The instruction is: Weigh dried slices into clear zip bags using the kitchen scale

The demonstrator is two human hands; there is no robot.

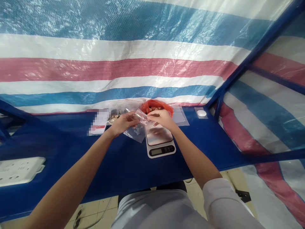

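Note:
Between my two hands is a small clear plastic bag, held above the left edge of a kitchen scale. My left hand is closed on the bag's left side. At its right edge, my right hand pinches it between thumb and fingers, over the far end of the scale's plate. Whether the bag holds anything, I cannot make out. Another clear bag lies flat on the table under my left hand. Behind my right hand sits an orange-red bag with brown pieces inside.
On the blue table, a clear bag of pale pieces and a printed card lie to the left. Flat clear bags and a white round object are at right. A power strip lies near left; striped sheeting rises behind.

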